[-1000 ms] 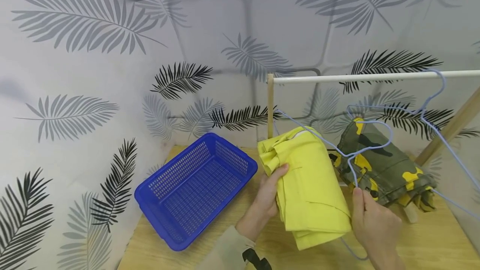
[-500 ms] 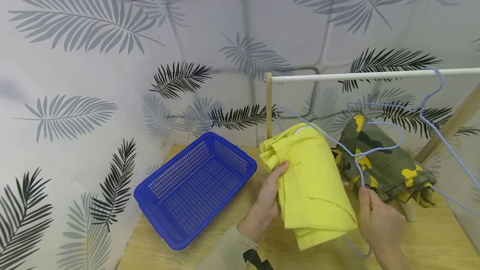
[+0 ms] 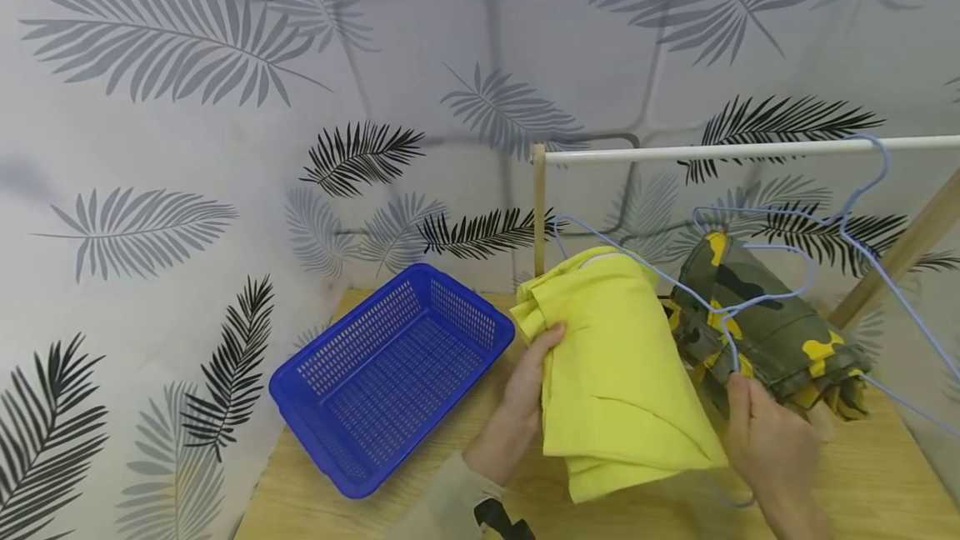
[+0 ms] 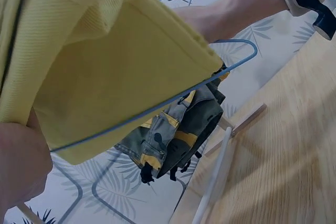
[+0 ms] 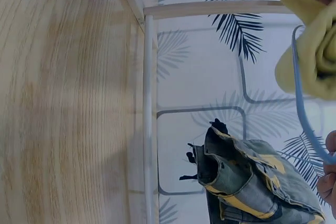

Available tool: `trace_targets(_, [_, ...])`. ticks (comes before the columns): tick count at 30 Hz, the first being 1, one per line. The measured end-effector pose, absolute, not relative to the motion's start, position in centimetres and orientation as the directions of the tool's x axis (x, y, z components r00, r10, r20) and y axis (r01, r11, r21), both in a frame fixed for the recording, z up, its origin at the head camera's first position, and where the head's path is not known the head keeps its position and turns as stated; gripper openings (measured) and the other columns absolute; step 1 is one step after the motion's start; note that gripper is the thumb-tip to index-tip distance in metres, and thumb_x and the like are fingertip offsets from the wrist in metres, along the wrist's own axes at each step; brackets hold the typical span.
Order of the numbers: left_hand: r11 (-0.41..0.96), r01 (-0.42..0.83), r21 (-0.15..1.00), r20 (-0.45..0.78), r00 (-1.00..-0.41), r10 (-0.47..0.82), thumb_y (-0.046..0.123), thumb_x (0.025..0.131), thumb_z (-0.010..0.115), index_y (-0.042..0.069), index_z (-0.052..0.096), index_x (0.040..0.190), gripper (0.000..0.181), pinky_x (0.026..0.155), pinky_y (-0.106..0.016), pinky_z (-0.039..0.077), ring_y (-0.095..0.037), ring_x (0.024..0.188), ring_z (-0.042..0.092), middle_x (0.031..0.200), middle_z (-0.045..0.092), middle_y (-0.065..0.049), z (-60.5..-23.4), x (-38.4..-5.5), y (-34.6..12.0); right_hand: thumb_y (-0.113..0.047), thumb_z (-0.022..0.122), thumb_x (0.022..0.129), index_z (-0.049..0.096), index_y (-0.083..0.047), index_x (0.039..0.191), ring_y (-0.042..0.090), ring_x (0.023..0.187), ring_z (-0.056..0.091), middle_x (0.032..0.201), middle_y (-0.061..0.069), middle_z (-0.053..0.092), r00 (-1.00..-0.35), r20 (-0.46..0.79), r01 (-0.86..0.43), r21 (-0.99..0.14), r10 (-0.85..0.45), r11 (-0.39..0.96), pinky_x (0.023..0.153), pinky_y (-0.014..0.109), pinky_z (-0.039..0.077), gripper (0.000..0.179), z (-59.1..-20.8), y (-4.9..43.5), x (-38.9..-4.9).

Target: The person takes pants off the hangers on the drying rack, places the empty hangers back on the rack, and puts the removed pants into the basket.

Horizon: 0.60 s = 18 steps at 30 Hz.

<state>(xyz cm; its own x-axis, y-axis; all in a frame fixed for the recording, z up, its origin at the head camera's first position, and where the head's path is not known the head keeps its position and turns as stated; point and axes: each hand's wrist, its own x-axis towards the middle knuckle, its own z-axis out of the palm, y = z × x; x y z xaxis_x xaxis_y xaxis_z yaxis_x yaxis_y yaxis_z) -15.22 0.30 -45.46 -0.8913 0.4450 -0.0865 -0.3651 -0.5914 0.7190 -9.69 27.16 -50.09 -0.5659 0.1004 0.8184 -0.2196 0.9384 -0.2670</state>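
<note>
My left hand [image 3: 521,394] grips the left side of a rolled, folded yellow garment [image 3: 622,373], thumb on top. It hangs folded over a blue wire hanger [image 3: 725,312]; in the left wrist view the hanger's lower bar [image 4: 113,128] runs across the cloth. My right hand [image 3: 776,444] pinches the hanger's wire below the base of its hook, just right of the cloth. The garment hides part of the hanger and most of my left fingers. Behind my right hand hangs a folded camouflage garment [image 3: 802,344] in green, black and yellow, on a second blue hanger [image 3: 846,211].
A white rail [image 3: 675,156] on wooden posts [image 3: 539,211] crosses the right side, with the second hanger hooked over it. On the left of the wooden table [image 3: 292,486] stands a blue plastic basket [image 3: 405,390]. A leaf-patterned wall [image 3: 187,148] rises behind.
My right hand has shifted a little to the right with the hanger. The garment's lower right corner has followed to the right, while my left hand has drifted slightly left.
</note>
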Motion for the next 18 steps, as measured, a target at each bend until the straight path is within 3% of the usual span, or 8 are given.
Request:
trace_targets(3, [-0.580,-0.378,0.722,-0.101,-0.886,0.453,0.035,0.107,0.050,0.023,0.055,0.121,0.019,0.087,-0.018,0.059,-0.001,0.094,0.072,0.104,0.072,0.012,-45.3,-15.2,-0.1,-0.040,0.035,0.113,0.031,-0.014,0.056,-0.003,0.041,0.009,0.037,-0.003,0.025,-0.529,0.844,-0.219,-0.234,0.086,0.947,0.038,0.020,0.009,0.062,-49.7,27.4,-9.8])
trace_targets(7, [-0.567,-0.365,0.738,-0.092,-0.888,0.451,0.032,0.107,0.049,0.020,0.054,0.120,0.019,0.086,-0.018,0.060,-0.001,0.092,0.072,0.102,0.072,0.012,-45.2,-15.1,-0.3,-0.039,0.036,0.112,0.032,-0.014,0.056,0.000,0.041,0.009,0.037,-0.001,0.025,-0.487,0.869,-0.181,-0.196,0.085,0.964,0.042,0.026,0.011,0.061,-49.4,27.5,-9.9])
trace_targets(11, [-0.535,-0.359,0.765,-0.101,-0.887,0.451,0.030,0.106,0.051,0.018,0.053,0.121,0.019,0.086,-0.020,0.061,-0.002,0.092,0.073,0.103,0.073,0.010,-45.3,-14.8,-0.6,-0.043,0.037,0.112,0.033,-0.014,0.055,0.000,0.042,0.009,0.038,-0.002,0.025,-0.493,0.863,-0.162,-0.215,0.109,0.963,0.041,0.022,0.008,0.063,-49.2,27.4,-9.7])
trace_targets(18, [-0.515,-0.336,0.789,-0.111,-0.902,0.418,0.026,0.105,0.055,0.017,0.052,0.124,0.021,0.086,-0.022,0.062,-0.004,0.092,0.074,0.103,0.073,0.009,-45.3,-14.0,-1.5,-0.045,0.039,0.111,0.036,-0.011,0.057,0.015,0.036,0.017,0.040,0.002,0.025,-0.488,0.858,-0.132,-0.254,0.160,0.958,0.041,0.025,0.007,0.064,-48.6,27.3,-9.5])
